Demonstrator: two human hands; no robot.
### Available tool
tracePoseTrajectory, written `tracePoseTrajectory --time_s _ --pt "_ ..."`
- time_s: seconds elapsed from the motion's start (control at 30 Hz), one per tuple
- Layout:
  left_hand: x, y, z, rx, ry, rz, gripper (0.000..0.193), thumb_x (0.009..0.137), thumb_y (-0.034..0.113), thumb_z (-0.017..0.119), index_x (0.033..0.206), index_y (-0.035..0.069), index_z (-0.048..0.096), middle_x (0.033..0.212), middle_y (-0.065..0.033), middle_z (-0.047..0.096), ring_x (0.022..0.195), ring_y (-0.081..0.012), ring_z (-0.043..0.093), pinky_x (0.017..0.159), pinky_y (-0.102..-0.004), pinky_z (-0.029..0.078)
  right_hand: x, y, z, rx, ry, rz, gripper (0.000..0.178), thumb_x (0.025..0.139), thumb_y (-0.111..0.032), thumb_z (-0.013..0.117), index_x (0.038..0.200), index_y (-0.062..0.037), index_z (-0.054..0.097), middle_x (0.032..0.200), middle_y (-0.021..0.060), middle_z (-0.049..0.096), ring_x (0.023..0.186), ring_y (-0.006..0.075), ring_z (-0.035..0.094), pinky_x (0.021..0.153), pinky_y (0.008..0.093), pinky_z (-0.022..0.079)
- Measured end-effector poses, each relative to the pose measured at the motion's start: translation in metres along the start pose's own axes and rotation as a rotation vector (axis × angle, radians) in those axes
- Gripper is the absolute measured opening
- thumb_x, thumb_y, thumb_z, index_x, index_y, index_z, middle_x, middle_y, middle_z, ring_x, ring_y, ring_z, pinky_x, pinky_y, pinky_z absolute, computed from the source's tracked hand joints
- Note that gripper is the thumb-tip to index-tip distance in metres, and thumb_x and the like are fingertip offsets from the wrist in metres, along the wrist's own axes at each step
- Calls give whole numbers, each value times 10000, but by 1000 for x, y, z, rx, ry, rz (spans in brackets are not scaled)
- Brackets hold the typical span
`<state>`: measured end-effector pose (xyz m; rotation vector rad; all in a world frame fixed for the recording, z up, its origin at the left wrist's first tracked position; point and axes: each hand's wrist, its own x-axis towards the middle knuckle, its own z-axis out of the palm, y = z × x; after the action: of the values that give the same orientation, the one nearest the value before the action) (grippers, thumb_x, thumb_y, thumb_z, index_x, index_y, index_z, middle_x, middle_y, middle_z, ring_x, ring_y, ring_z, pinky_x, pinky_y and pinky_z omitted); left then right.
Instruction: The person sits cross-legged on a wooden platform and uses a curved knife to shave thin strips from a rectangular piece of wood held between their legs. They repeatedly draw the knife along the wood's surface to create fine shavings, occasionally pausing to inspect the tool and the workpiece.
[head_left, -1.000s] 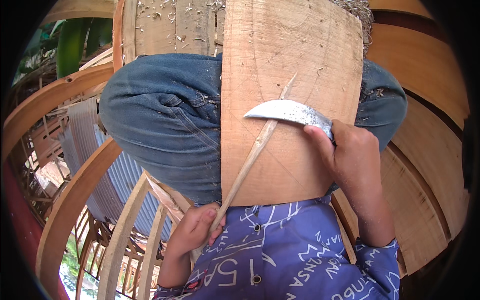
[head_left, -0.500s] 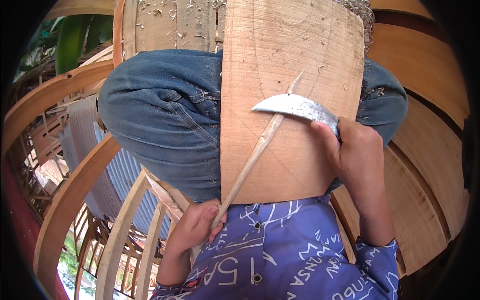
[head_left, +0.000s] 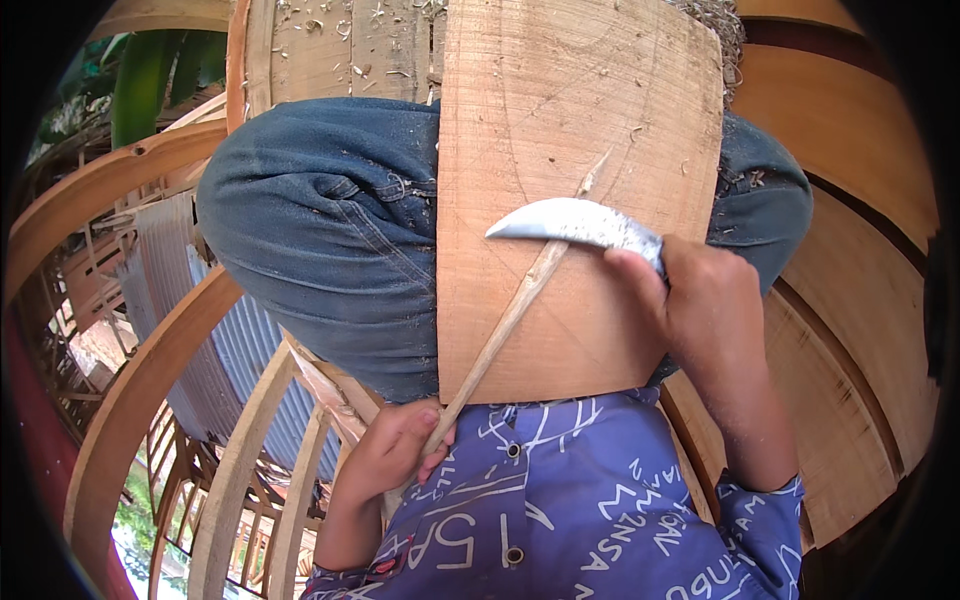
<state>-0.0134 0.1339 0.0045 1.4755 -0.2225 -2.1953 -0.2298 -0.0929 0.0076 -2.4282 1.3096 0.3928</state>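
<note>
A thin wooden stick (head_left: 505, 325) slants up and to the right across a broad wooden board (head_left: 590, 330) on my lap. My left hand (head_left: 398, 445) is closed round its lower end, close to my shirt. The stick's far end tapers to a pale point over the board. In my right hand (head_left: 705, 295) is a curved knife (head_left: 565, 220) with a silvery, sickle-like blade, its tip toward the left. The blade lies across the stick below the point. My right fingers hide the knife's handle.
My crossed legs in blue jeans (head_left: 320, 230) flank the board. Wood shavings (head_left: 365, 70) lie on planks beyond. Curved wooden slats (head_left: 240, 470) stand at the left, with corrugated sheets (head_left: 255, 350) behind them. Wide wooden planks (head_left: 840, 370) fill the right side.
My right hand has drawn the knife slightly toward me and to the left along the stick. The left hand stays in place, and the board has shifted slightly left.
</note>
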Motion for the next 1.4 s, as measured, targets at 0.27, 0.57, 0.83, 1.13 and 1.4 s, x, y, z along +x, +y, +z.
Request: tracePoseTrajectory --time_s 0.27,0.57,0.83,1.13,1.4 --pt "1 -2 0 22 -19 -11 428 1058 311 332 862 4 558 564 -18 488 458 -87 470 450 -233 395 -10 -10 3 11 -49 -123 604 875 -557 591 568 -37 577 497 163 553 442 297 593 443 400 470" --pt "-2 -1 2 15 23 -39 398 1056 272 339 856 7 557 561 -16 490 454 -88 464 451 -234 394 -12 -2 -6 49 -110 -41 616 930 -468 569 597 50 601 546 227 565 475 362 594 460 419 457" --pt "-4 4 3 122 64 2 380 1053 263 360 856 -1 550 559 -12 483 460 -81 453 456 -235 379 -6 20 -15 246 1 224 542 905 -410 629 669 77 599 545 251 503 461 365 538 479 421 411" --pt "-11 6 6 176 103 16 349 1050 242 366 870 7 553 558 -9 470 456 -83 450 454 -244 380 -13 33 -2 529 127 355 445 917 -307 652 695 57 526 543 216 468 412 215 384 438 357 351" --pt "-14 9 8 283 126 40 348 1050 244 363 886 3 553 556 -12 469 452 -86 458 450 -247 384 -14 2 -2 530 -12 209 362 887 -263 692 703 21 563 579 212 558 487 337 587 468 395 434"
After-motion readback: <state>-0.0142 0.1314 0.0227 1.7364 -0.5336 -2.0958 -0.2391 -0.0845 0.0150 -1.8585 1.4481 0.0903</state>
